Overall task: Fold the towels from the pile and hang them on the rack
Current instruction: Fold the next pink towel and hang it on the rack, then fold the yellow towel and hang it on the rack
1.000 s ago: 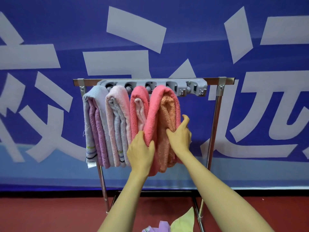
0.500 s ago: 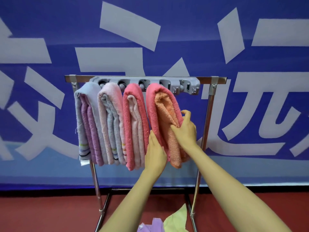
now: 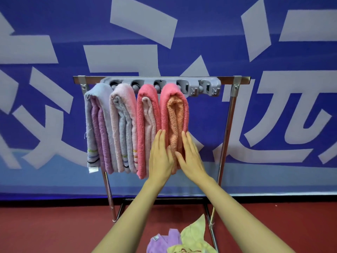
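Fingers [image 3: 160, 141] of the left hand [image 3: 160, 161] lie straight and together, flat against the left face of the coral-and-orange towel [image 3: 174, 114], gripping nothing. Those of the right hand [image 3: 190, 157] are likewise stretched out flat, pressed to that towel's right face, so both open palms hold the hanging bundle between them near its lower end. This towel is the rightmost of four folded towels draped side by side over the rack [image 3: 229, 125], its coral outer layer wrapped round an orange inner fold. Just left of it, touching, hangs a coral towel with a pale pink inside [image 3: 145, 125]; left of that a pink-and-grey towel [image 3: 122, 125] with striped ends; and at the far left a grey-and-lilac towel [image 3: 96, 125] with striped ends and a small white label at its lower corner. All four hang from a grey plastic holder bar [image 3: 202, 88] fixed along the rack's metal top rail, and the right end of that bar is bare. Behind the rack is a blue banner [image 3: 54, 24] with large pale characters. At the near edge, on the red floor [image 3: 45, 225] beside the rack's right leg, lies the pile with a lilac towel [image 3: 162, 242] and a yellow towel [image 3: 195, 234] showing.
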Motion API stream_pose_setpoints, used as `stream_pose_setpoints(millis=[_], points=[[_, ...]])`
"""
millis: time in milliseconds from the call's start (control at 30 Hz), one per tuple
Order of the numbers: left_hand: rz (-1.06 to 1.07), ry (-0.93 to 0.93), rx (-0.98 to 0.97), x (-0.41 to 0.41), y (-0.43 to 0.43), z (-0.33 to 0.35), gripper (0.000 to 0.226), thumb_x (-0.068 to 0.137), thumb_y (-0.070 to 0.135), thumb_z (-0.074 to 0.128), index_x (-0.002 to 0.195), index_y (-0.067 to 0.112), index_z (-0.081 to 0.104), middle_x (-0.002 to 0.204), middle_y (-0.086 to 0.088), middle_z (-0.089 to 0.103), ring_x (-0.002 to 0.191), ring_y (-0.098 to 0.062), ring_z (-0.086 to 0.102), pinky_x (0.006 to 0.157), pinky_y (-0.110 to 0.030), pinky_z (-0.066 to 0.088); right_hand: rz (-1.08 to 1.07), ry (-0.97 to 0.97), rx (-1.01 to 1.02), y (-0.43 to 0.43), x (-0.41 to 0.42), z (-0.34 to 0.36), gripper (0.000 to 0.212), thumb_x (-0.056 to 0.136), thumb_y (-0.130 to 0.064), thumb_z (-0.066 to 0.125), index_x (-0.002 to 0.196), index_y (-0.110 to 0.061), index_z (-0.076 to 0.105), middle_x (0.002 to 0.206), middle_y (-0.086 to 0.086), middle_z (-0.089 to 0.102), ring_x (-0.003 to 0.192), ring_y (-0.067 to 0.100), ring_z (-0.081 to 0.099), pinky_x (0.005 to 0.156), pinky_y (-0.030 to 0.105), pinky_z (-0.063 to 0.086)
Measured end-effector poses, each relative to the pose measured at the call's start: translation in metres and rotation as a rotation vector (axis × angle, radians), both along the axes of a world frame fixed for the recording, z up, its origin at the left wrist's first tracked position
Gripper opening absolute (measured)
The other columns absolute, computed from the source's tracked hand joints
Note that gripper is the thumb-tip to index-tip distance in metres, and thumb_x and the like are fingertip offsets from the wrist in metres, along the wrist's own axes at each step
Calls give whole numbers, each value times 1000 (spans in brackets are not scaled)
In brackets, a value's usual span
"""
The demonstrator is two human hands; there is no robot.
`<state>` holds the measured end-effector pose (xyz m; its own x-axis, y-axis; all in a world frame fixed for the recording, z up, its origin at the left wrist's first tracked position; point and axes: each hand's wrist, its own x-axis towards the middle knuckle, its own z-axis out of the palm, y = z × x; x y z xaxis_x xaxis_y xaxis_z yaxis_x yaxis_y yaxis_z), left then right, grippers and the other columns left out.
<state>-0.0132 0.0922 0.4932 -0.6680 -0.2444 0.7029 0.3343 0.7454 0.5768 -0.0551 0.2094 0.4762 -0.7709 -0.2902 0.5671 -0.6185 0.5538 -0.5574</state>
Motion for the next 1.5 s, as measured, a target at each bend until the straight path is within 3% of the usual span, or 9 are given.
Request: stream_pose_setpoints(millis=[100, 233, 367, 433, 733, 933, 1067, 1367, 1500], points=[[-30, -92, 0, -1, -2, -9, 53, 96, 6, 42, 147, 9, 31, 154, -5, 32, 143, -14, 26, 115, -18, 15, 50, -123, 28, 6, -6, -7, 71, 99, -23, 49, 152, -29, 2, 154, -21, -2, 143, -2, -4, 120, 28, 11], [-110, -323, -58, 1, -7, -32, 55, 95, 5, 39, 149, 10, 29, 157, -5, 25, 145, -13, 21, 114, -19, 16, 25, -253, 109, 19, -3, -25, 67, 98, -22, 49, 152, -32, 11, 161, 0, 9, 148, 15, 8, 118, 35, 19], [-153, -441, -31, 17, -11, -70, 62, 90, -2, 43, 149, 11, 28, 155, -2, 29, 143, -15, 27, 109, -17, 18, 47, -290, 147, 34, 19, -62, 66, 96, -12, 52, 152, -23, 19, 161, 2, 11, 146, 20, 20, 113, 29, 22], [-155, -504, -46, 25, -14, -91, 65, 88, 0, 47, 149, 12, 28, 155, -3, 29, 141, -17, 30, 110, -23, 24, 45, -285, 152, 41, 31, -85, 64, 95, -8, 53, 151, -19, 24, 160, 4, 15, 146, 20, 21, 112, 25, 21], [-218, -955, -248, 54, -40, -239, 68, 86, 3, 54, 149, 10, 28, 157, -11, 20, 141, -27, 28, 111, -39, 31, -1, -611, 469, 41, 50, -238, 65, 87, -11, 60, 146, -9, 33, 152, 15, 33, 139, 31, 33, 113, 40, 29], [-187, -1216, -190, 57, -69, -355, 56, 86, 6, 56, 139, 3, 40, 140, -19, 42, 129, -35, 41, 105, -38, 34, 35, -881, 750, 30, 48, -355, 58, 86, -18, 58, 140, -10, 39, 137, 15, 46, 127, 34, 43, 103, 43, 39], [-142, -1362, -101, 57, -83, -431, 52, 84, 8, 57, 135, 2, 46, 136, -19, 48, 128, -34, 44, 104, -38, 38, 69, -989, 819, 17, 47, -423, 60, 90, -15, 55, 145, -10, 32, 145, 15, 39, 135, 33, 36, 107, 39, 35], [-143, -1516, 12, 48, -57, -538, 56, 92, 9, 51, 146, 7, 33, 147, -15, 39, 136, -26, 37, 106, -28, 27, 47, -1045, 890, -5, 30, -511, 55, 90, -13, 51, 143, -15, 36, 141, 15, 41, 131, 34, 38, 105, 44, 38], [-220, -1467, -12, 36, -39, -568, 59, 96, 7, 45, 150, 5, 21, 157, -11, 20, 146, -18, 16, 109, -20, 12, -39, -1001, 877, -2, 17, -538, 56, 92, -12, 52, 145, -11, 33, 142, 16, 41, 131, 35, 38, 106, 43, 38]])
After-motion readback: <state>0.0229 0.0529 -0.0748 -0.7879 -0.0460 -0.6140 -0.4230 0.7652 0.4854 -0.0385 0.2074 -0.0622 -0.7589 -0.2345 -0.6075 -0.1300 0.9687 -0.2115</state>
